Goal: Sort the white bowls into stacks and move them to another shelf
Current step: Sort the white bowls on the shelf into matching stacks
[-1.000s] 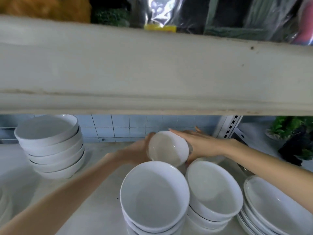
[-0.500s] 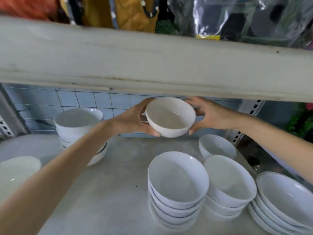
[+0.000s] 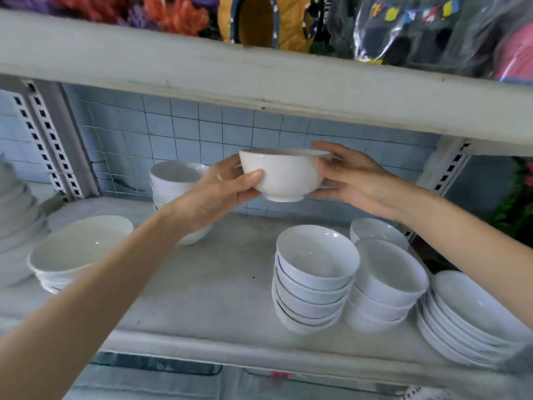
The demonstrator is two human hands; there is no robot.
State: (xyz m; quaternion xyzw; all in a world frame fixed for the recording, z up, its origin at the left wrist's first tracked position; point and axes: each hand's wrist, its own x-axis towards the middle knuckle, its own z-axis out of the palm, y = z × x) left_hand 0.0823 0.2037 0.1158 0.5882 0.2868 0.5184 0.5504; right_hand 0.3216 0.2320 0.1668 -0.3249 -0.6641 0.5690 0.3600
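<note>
A small white bowl hangs upright in the air above the shelf, just under the upper shelf board. My left hand grips its left side, thumb on the front wall. My right hand holds its right side with fingers over the rim and under the base. Below stand a stack of several white bowls, a second shorter stack and a single small bowl behind them.
A stack of shallow plates sits at the right edge. Another bowl stack stands at the back by the tiled wall, a wide bowl at the left, more dishes far left. Slotted uprights flank the shelf.
Both hands have lifted the small bowl from behind the stacks up toward the upper shelf board, and it has turned from tilted to level. The camera has tipped upward.
</note>
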